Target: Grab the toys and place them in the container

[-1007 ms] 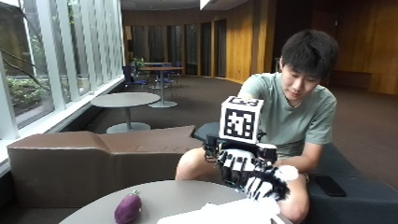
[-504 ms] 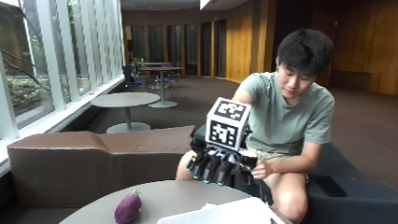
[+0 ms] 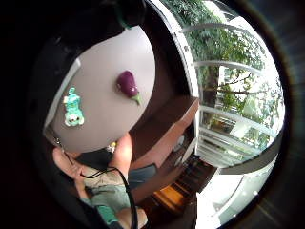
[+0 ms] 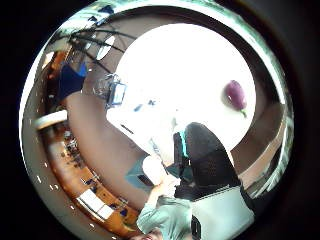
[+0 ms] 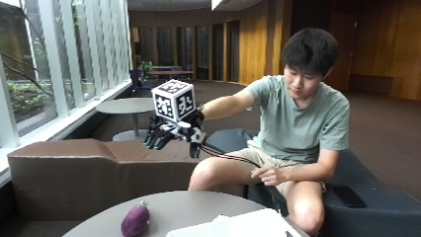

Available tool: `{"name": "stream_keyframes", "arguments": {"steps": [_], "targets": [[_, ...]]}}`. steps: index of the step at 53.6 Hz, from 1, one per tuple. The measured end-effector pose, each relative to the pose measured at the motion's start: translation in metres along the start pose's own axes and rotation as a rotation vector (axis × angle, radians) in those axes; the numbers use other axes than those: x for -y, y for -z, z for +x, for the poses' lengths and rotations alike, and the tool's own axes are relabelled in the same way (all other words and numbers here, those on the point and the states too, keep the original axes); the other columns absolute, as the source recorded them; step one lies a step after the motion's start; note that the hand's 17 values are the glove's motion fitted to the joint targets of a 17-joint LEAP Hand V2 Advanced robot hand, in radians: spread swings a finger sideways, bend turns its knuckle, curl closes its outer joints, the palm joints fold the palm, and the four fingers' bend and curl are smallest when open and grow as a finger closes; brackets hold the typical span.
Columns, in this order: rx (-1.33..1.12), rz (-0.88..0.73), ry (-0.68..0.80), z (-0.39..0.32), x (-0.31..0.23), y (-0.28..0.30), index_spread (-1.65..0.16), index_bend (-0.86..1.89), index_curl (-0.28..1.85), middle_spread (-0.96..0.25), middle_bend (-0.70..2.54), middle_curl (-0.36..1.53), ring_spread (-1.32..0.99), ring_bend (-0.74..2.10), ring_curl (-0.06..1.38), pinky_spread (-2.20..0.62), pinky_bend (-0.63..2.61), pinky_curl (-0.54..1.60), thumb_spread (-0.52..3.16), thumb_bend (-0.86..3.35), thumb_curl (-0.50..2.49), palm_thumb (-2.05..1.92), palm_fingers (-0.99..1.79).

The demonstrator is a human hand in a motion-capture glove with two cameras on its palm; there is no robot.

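At the bottom edge of the outside view, the round grey table carried two items. A purple eggplant toy lay on the table at lower left of the frame, stem end pointing up and away from the camera. To its right, at the bottom centre, the white container stood on the table; only its near rim and upper part showed, and its contents could not be seen from this side.

Behind the table, at right of centre, a person sat on a dark bench. The bare left hand rested on the thigh, fingers loosely curled. A dark phone lay flat on the bench beside the person's knee.

Above and well apart from the table, at centre left of the frame, the gloved right hand was raised on an outstretched arm. Its fingers hung relaxed and spread, pointing downward, and held nothing.

Behind the hand, a brown sofa back ran across the left of the frame, with a second round table and tall windows farther back.

In the little finger side palm view, the eggplant toy lay on the grey tabletop, and a teal frog toy lay apart from it on a paler surface. In the thumb side palm view, the eggplant toy lay near the table edge.
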State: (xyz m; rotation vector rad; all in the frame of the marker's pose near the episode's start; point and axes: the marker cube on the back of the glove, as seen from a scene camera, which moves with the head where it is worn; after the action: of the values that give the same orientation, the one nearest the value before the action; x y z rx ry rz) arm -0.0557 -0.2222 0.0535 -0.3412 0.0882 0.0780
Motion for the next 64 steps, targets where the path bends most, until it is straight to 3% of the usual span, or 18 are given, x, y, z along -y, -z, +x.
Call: {"name": "stream_keyframes", "arguments": {"steps": [16, 33, 39, 44, 48, 49, 59, 61, 64], "targets": [[0.091, -0.113, -0.074, 0.105, 0.048, -0.104, -0.16, 0.06, 0.21, 0.01, 0.16, 0.34, -0.02, 0.35, 0.39, 0.03, 0.90, 0.35, 1.35, -0.01, 0.43, 0.13, -0.20], [0.185, -0.241, -0.090, 0.125, 0.114, -0.276, -0.15, 0.04, 0.15, 0.05, 0.12, 0.31, 0.00, 0.34, 0.39, 0.03, 0.93, 0.36, 1.32, -0.02, 0.38, 0.10, -0.27], [0.245, -0.151, -0.144, 0.130, 0.123, -0.314, -0.13, 0.03, 0.14, 0.08, 0.12, 0.29, 0.02, 0.37, 0.39, 0.03, 0.96, 0.36, 1.29, -0.02, 0.37, 0.08, -0.26], [0.249, 0.044, -0.182, 0.133, 0.133, -0.323, -0.14, -0.10, 0.05, 0.06, 0.27, 0.32, -0.09, 0.82, 0.49, -0.05, 1.08, 0.38, 1.30, 0.04, 0.39, 0.19, 0.17], [0.276, 0.110, -0.193, 0.134, 0.138, -0.324, -0.14, -0.06, 0.01, 0.01, 0.38, 0.36, -0.17, 1.03, 0.53, -0.13, 1.13, 0.38, 1.34, 0.08, 0.41, 0.29, 0.29], [0.287, 0.117, -0.199, 0.134, 0.139, -0.324, -0.15, -0.06, 0.00, -0.01, 0.44, 0.39, -0.20, 1.12, 0.56, -0.17, 1.18, 0.39, 1.36, 0.11, 0.42, 0.34, 0.44], [0.350, 0.086, -0.213, 0.128, 0.137, -0.305, -0.20, 0.17, 0.00, -0.17, 0.71, 0.51, -0.31, 1.27, 0.62, -0.30, 1.25, 0.43, 1.15, 0.20, 0.58, 0.63, 0.80], [0.342, 0.077, -0.203, 0.125, 0.133, -0.298, -0.21, 0.11, 0.00, -0.19, 0.66, 0.51, -0.32, 1.26, 0.62, -0.30, 1.27, 0.44, 1.12, 0.19, 0.59, 0.63, 0.68], [0.323, 0.082, -0.173, 0.119, 0.123, -0.278, -0.24, 0.28, 0.01, -0.23, 0.83, 0.58, -0.33, 1.28, 0.63, -0.32, 1.17, 0.42, 1.01, 0.20, 0.65, 0.68, 0.94]]}}
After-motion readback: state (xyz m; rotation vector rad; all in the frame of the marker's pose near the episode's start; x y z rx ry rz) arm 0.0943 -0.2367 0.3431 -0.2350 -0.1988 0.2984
